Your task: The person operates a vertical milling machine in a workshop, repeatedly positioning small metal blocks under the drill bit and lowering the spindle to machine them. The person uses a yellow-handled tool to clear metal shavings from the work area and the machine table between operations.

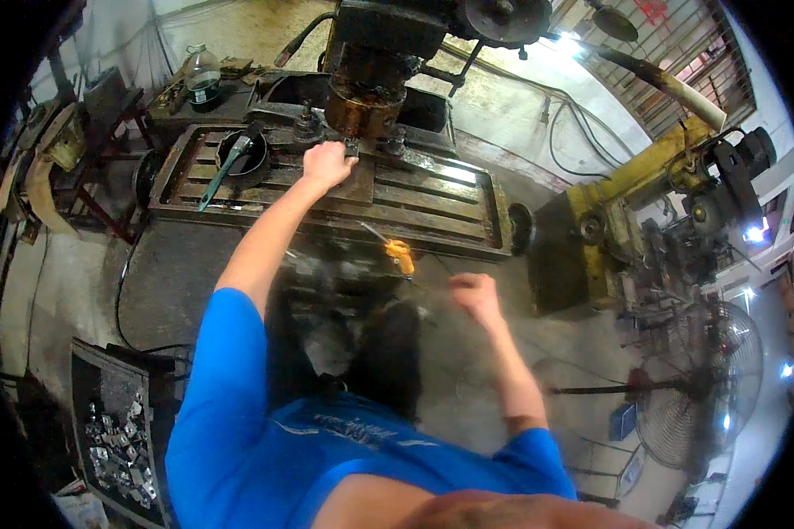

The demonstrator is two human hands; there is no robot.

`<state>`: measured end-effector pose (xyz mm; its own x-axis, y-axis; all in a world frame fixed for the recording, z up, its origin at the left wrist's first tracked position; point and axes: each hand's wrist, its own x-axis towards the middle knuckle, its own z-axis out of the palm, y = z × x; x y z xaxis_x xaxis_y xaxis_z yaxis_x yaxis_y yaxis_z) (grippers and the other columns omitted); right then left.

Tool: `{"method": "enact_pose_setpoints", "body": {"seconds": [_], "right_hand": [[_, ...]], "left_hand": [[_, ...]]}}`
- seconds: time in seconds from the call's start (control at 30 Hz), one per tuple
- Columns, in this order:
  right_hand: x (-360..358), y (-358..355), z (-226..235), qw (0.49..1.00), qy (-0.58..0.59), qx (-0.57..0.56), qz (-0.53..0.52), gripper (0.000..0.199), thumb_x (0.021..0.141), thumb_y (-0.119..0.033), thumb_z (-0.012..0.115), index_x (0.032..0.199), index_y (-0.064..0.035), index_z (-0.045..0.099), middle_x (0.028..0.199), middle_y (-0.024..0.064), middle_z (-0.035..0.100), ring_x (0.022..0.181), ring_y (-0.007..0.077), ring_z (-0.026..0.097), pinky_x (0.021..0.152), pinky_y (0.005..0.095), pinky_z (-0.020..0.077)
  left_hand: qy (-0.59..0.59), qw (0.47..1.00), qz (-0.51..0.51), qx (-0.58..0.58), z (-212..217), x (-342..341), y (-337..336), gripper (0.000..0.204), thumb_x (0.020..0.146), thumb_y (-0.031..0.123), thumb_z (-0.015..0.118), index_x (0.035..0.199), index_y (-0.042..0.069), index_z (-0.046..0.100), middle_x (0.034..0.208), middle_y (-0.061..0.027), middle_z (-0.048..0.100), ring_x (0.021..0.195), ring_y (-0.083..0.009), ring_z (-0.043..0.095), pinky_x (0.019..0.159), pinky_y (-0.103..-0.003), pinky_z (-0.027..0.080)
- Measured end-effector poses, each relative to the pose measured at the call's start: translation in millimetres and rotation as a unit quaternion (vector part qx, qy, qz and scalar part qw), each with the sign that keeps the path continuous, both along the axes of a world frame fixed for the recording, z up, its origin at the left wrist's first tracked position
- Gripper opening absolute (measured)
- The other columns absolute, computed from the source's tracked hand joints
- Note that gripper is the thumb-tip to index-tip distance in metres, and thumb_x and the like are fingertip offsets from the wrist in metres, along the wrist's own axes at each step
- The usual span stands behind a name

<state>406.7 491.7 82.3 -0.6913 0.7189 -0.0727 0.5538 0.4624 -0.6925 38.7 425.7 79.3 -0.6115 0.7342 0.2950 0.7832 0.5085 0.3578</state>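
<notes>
The left hand (326, 165) reaches forward to the machine, its fingers curled beside a small dark metal part (351, 148) just below the thick, rust-brown spindle (362, 110). The back of the hand hides the fingertips, so I cannot tell whether they grip the part or only touch it. The right hand (475, 295) is in the air in front of the table, well apart from the left, with its fingers loosely bent; it is blurred, and whether anything is pinched in it cannot be told.

Nearest to the right hand is a yellow air gun (400, 256), at the front edge of the machine's slotted metal table (432, 216), its thin nozzle slanting up and to the left. What holds it there is unclear.

On the left half of the table, a brush with a green handle (227, 173) leans across a dark round bowl (254, 164), its handle sticking out over the rim. Behind, to the left, stands a clear plastic bottle (203, 79) with a dark label.

At the lower left, a dark tray (80, 397) holds a heap of shiny metal pieces (119, 450). To the right stand a yellow machine (600, 234) and, nearer, a large round fan (701, 383).
</notes>
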Motion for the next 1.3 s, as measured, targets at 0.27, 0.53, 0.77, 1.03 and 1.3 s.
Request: {"method": "enact_pose_setpoints", "body": {"seconds": [0.27,0.53,0.77,1.03,1.3], "right_hand": [[13.1,61.4,165.0,0.942,0.230,0.243,0.010,0.037,0.058,-0.001,0.045,0.091,0.0037,0.062,0.085,0.0104,0.064,0.080,0.0177,0.060,0.077,0.0306,0.0472],[-34.4,51.0,374.7,0.746,0.621,0.175,0.167,0.058,0.075,-0.030,0.051,0.117,0.0089,0.045,0.104,0.0194,0.052,0.114,0.0334,0.043,0.098,0.0499,0.0323],[-17.5,57.6,283.0,0.749,0.583,0.267,0.166,0.046,0.076,-0.031,0.043,0.085,0.0115,0.056,0.075,0.0143,0.051,0.092,0.0394,0.057,0.093,0.0572,0.0338],[-21.1,36.8,243.9,0.727,0.592,0.321,0.136,0.048,0.074,-0.039,0.050,0.079,0.0090,0.057,0.064,0.0102,0.048,0.084,0.0324,0.058,0.093,0.0593,0.0330],[-23.4,40.4,247.0,0.730,0.597,0.305,0.136,0.035,0.064,-0.017,0.041,0.083,0.0094,0.056,0.066,0.0109,0.049,0.075,0.0276,0.056,0.095,0.0568,0.0323]], "left_hand": [[-0.043,0.998,0.005,0.036,3.7,-7.7,-12.2,0.042,0.067,0.031,0.069,0.101,0.009,0.058,0.089,-0.0158,0.063,0.084,-0.0318,0.060,0.073,-0.043,0.048],[-0.118,0.992,-0.001,-0.051,19.6,-19.2,-2.9,0.053,0.066,0.038,0.069,0.111,0.013,0.057,0.106,-0.0126,0.060,0.098,-0.0274,0.056,0.084,-0.038,0.045],[-0.132,0.991,0.009,-0.031,13.2,-22.7,-11.0,0.052,0.065,0.040,0.070,0.110,0.014,0.059,0.104,-0.0116,0.060,0.097,-0.0266,0.057,0.083,-0.038,0.045],[-0.132,0.991,-0.030,0.021,5.6,-26.4,-4.9,0.053,0.064,0.039,0.072,0.100,0.002,0.060,0.097,-0.0158,0.061,0.091,-0.0311,0.058,0.077,-0.039,0.046],[-0.131,0.991,0.006,-0.028,7.2,-26.2,-4.5,0.050,0.066,0.039,0.070,0.107,0.014,0.060,0.102,-0.0114,0.061,0.095,-0.0274,0.058,0.079,-0.039,0.046]]}}
